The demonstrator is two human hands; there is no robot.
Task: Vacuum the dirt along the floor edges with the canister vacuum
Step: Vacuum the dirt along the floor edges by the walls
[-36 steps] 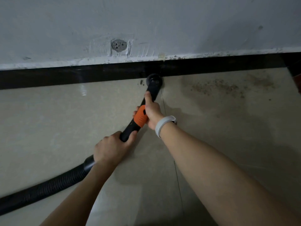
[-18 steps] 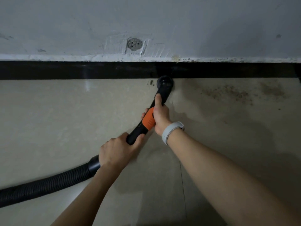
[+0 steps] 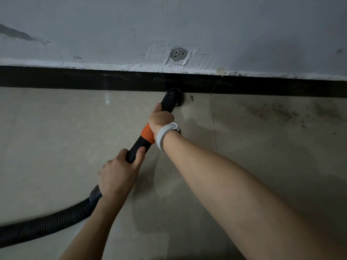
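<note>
— While both hands grip the rigid black vacuum wand with its orange collar (image 3: 148, 135), is the person mid-pass?

— Seemingly so. The round black nozzle (image 3: 174, 95) sits on the glossy beige floor tiles (image 3: 56, 137), touching the black skirting strip (image 3: 75, 77). The right hand (image 3: 161, 117) wraps the wand near the nozzle; the left hand (image 3: 118, 175) clasps it beside the ribbed black hose (image 3: 47, 224).

— And next?

— Probably a slide rightward, towards the gritty brown dirt patch (image 3: 272, 111).

beige tiled floor (image 3: 56, 147) carries dirt (image 3: 272, 111) and nozzle (image 3: 173, 96).
</note>
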